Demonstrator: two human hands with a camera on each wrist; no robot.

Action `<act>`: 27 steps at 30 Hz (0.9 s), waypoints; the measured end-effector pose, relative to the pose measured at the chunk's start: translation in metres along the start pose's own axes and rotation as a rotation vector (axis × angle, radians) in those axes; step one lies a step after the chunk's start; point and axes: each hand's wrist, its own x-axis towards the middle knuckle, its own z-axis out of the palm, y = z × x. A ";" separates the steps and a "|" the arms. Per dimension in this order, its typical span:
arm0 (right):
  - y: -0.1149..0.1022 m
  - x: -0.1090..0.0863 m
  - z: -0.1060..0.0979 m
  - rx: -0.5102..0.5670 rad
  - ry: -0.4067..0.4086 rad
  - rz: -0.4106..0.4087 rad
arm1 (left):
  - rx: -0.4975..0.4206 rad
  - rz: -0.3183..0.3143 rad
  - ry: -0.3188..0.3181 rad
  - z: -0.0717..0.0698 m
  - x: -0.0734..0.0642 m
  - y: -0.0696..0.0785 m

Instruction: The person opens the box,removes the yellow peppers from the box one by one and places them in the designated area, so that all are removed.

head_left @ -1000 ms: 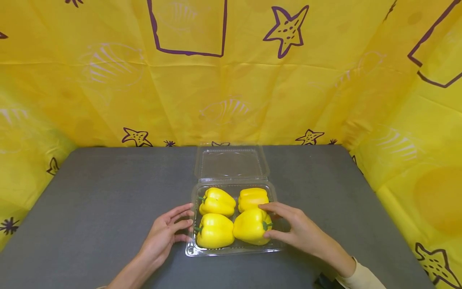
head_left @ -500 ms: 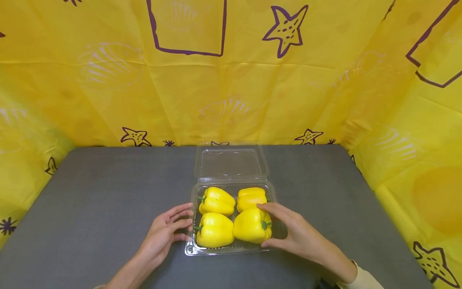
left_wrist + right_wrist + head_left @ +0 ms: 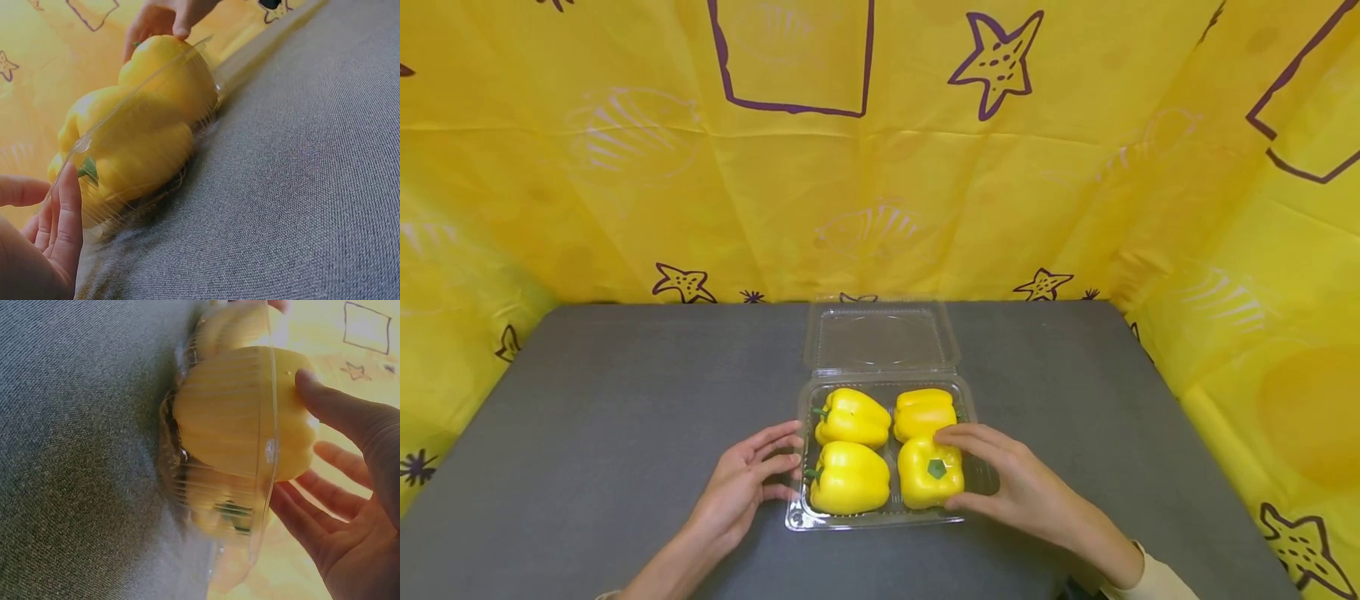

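A clear plastic clamshell container [image 3: 880, 523] lies with its lid folded back, holding several yellow bell peppers. My right hand [image 3: 1011, 471] holds the front right bell pepper [image 3: 917, 479] between thumb and fingers, its green stem pointing up toward the head camera. At the container's left rim, my left hand [image 3: 741, 479] pinches the edge with thumb and fingertips. Beside that hand lies the front left bell pepper [image 3: 850, 479], its stem to the left. Behind are the back left bell pepper [image 3: 853, 418] and the back right bell pepper [image 3: 925, 412], partly covered by my right fingers.
The transparent lid [image 3: 880, 337] lies flat behind the container, toward the table's back edge. A grey cloth-covered table [image 3: 647, 400] spreads to both sides. Yellow printed fabric [image 3: 865, 167] hangs around the back and sides.
The front right bell pepper has been turned in my right hand, so its stem has swung from facing right to facing up. My left hand has stayed at the container's rim.
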 end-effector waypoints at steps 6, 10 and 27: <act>-0.001 0.002 -0.002 -0.007 -0.005 -0.014 | -0.007 0.004 0.006 0.001 0.000 0.001; -0.004 0.002 -0.006 -0.033 0.002 -0.032 | -0.009 0.001 0.009 0.002 0.000 0.002; -0.011 0.005 -0.039 -0.076 0.002 -0.023 | -0.020 -0.001 0.002 0.001 -0.002 0.001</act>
